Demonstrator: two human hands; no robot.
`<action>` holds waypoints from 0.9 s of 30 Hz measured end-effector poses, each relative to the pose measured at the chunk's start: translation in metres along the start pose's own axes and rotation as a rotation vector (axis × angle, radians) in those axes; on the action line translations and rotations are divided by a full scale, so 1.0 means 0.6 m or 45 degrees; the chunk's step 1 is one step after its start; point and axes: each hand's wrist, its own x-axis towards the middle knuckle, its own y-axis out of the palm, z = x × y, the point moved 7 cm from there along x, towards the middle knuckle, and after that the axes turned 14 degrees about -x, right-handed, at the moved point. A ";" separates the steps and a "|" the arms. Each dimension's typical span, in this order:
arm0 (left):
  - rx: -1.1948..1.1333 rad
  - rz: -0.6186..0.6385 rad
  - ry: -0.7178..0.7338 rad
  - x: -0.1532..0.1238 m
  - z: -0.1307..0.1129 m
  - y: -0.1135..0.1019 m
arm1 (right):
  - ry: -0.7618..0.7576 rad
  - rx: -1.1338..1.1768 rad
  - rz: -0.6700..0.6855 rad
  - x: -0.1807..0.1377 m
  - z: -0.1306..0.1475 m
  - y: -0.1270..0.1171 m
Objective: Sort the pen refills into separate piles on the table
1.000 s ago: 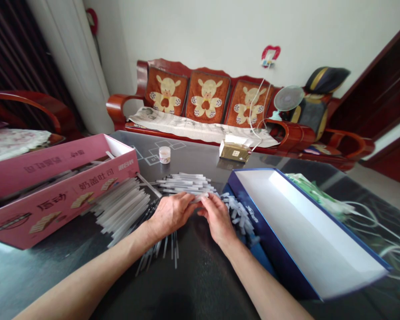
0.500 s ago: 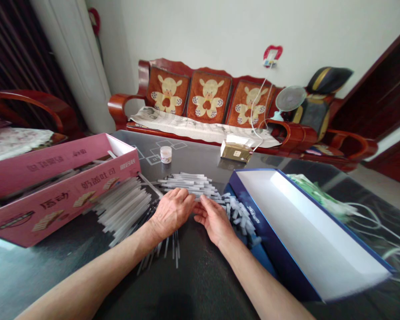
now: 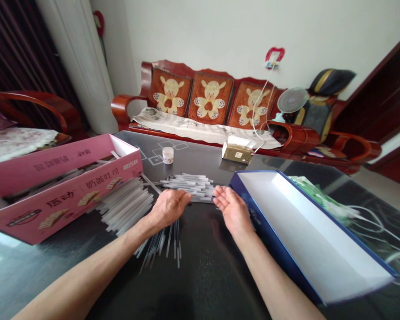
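Straws (image 3: pixel 186 183) lay in a flat, loose pile about midway across the dark table (image 3: pixel 200 275), pointing roughly toward its left and right edges. A second bundle (image 3: pixel 125 206) lay beside the front wall of a pink box (image 3: pixel 66 202), which stood toward the table's far left corner with more long pieces inside. Thinner sticks (image 3: pixel 162 244) fanned out from beneath the left hand (image 3: pixel 171 206) on the near side. That hand was curled almost into a fist, thumb toward the pile; whether something thin was pinched inside, I cannot tell. The right hand (image 3: pixel 234 210) was held half open just beside the pile's right end, fingers loosely bent and spread, with nothing visible in its grip. A gap separated the two hands. Close to the right forearm stood a blue box (image 3: pixel 313 231) with a bare white inside, and past it, toward the table's right edge, lay a green bag (image 3: pixel 315 193). A small jar (image 3: pixel 168 155) and a tissue box (image 3: pixel 237 154) stood nearer the far edge.
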 end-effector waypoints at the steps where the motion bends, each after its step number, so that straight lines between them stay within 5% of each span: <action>1: 0.006 -0.019 -0.010 0.002 0.003 -0.007 | -0.023 0.004 0.004 0.004 0.006 -0.005; 12: 0.451 -0.085 -0.322 0.014 0.081 -0.092 | -0.340 -0.761 0.476 -0.046 -0.039 0.057; 19: 0.445 0.230 -0.474 0.008 0.129 -0.123 | -0.351 -0.869 0.514 -0.046 -0.037 0.061; 27: 0.471 0.237 -0.507 -0.001 0.157 -0.162 | -0.356 -0.892 0.545 -0.041 -0.043 0.061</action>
